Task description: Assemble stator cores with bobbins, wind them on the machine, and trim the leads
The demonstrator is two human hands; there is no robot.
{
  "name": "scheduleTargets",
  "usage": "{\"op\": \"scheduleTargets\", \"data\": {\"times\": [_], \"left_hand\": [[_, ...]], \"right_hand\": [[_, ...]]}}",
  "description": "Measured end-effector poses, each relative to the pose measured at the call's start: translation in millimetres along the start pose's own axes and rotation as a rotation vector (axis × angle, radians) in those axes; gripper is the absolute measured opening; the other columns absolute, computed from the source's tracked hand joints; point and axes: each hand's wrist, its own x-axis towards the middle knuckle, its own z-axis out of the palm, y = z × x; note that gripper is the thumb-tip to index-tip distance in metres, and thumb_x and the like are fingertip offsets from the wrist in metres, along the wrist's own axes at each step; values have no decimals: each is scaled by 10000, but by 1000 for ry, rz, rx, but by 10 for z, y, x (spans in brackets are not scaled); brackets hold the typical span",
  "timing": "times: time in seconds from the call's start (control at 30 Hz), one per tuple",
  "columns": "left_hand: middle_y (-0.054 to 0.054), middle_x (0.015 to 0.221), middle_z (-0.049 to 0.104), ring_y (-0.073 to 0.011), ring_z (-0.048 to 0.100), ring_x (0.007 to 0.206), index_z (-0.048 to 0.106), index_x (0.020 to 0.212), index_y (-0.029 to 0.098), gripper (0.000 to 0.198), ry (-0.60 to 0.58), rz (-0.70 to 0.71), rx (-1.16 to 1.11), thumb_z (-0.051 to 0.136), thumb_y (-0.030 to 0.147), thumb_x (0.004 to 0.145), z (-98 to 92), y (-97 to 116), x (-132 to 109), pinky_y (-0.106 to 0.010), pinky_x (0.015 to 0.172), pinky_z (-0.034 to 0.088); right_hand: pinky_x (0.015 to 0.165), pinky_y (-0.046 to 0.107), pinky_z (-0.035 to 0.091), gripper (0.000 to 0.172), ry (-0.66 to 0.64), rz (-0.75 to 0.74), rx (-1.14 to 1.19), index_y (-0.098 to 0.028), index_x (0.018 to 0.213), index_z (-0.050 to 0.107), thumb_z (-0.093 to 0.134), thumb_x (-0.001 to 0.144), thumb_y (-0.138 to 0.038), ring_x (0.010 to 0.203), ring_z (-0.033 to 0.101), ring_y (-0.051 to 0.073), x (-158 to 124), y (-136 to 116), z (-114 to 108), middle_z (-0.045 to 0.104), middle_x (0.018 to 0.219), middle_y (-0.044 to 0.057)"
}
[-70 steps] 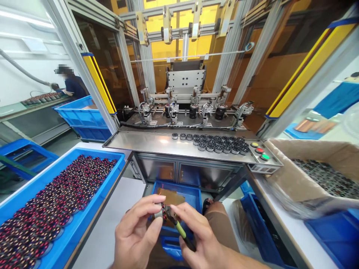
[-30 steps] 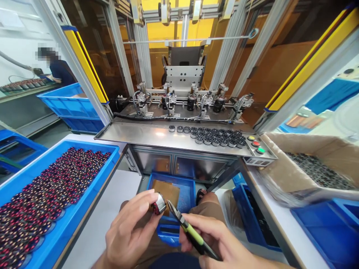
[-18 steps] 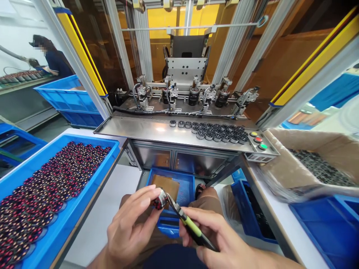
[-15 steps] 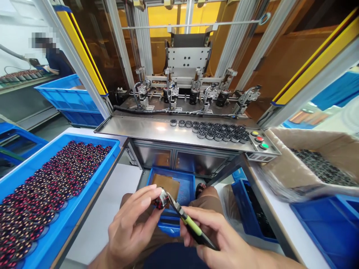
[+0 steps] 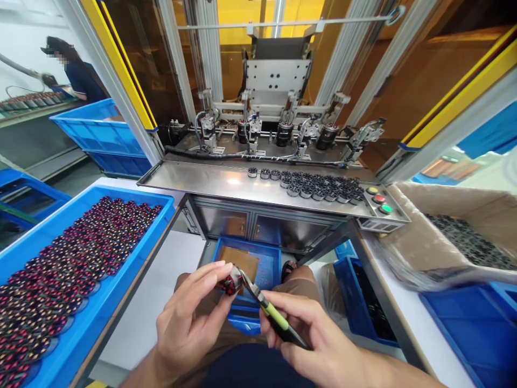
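**Cutter tips on the wound coil**

Your left hand (image 5: 188, 323) pinches the small wound coil (image 5: 231, 282) between thumb and fingertips, low centre. From its 4 o'clock, your right hand (image 5: 323, 350) is closed round the green-handled cutters (image 5: 271, 317), whose tips touch the coil. A blue tray (image 5: 117, 302) of coils lies at 9 o'clock, a cardboard box (image 5: 412, 242) at 3 and bare cores (image 5: 319, 189) at 12.

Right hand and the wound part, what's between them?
In the head view, green-handled cutters span it, from the right hand to the wound part in the left hand.
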Motion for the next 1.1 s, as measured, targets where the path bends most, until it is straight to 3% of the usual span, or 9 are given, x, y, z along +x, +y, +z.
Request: {"op": "scheduleTargets", "data": {"times": [0.17,0.3,0.4,0.47,0.57,0.67,0.73,0.9,1.1], "left_hand": [[-88,1139,758,-230,729,1039,649,1240,196,510,4,11,11,737,21,768,-11,-22,13,-350,928,616],[-85,1141,758,-230,724,1049,647,1246,202,525,1,0,6,738,14,764,-2,-50,-19,-353,935,612],[-93,1129,758,-243,714,1070,666,1210,202,493,8,-46,-43,746,19,759,22,-76,-61,-377,950,606],[-83,1119,759,-235,717,1063,651,1219,227,526,76,-132,-181,764,25,747,34,-89,-63,-367,940,609],[-57,1084,761,-207,741,981,573,1307,304,630,154,-383,-654,820,157,748,34,-108,-11,-312,846,631],[-48,1040,741,-160,741,864,590,1313,313,641,118,-659,-1134,842,385,728,7,-145,50,-208,718,618],[-32,1029,719,-121,727,835,629,1280,313,609,118,-751,-1303,840,422,719,-16,-178,61,-148,685,593],[-4,1036,697,-89,714,857,641,1266,323,573,120,-793,-1446,845,345,731,-60,-218,11,-120,737,578],[-9,1050,702,-119,717,892,610,1288,275,610,131,-795,-1539,850,239,729,-59,-237,9,-165,791,577]], "right_hand": [[698,263,497,549,-6,-2,-23,-198,1284,631,578,756,-59,749,577,114,19,-23,6,613,906,42],[623,216,420,357,-15,-1,-163,-155,1040,701,548,738,-39,663,469,93,41,-53,-1,523,734,-13],[624,211,424,396,39,-13,-224,-157,1083,691,550,731,-42,663,479,97,46,-59,-17,537,726,-15],[680,229,477,470,116,10,-198,-171,1211,654,566,761,-67,725,556,118,34,-49,-37,601,803,12],[801,290,537,558,179,47,-123,-222,1337,593,593,796,-87,830,637,149,-8,3,-89,663,954,57],[873,338,544,558,151,98,-54,-274,1369,578,603,835,-115,876,663,166,-58,99,-161,678,1048,79],[871,356,545,538,149,131,-28,-279,1375,580,613,852,-160,880,666,183,-82,169,-198,677,1056,88],[780,346,547,562,184,188,9,-267,1375,593,635,818,-199,813,655,197,-105,257,-185,675,1000,84],[755,335,555,602,213,253,2,-266,1365,605,669,770,-200,799,663,207,-82,258,-180,689,987,81]]}}
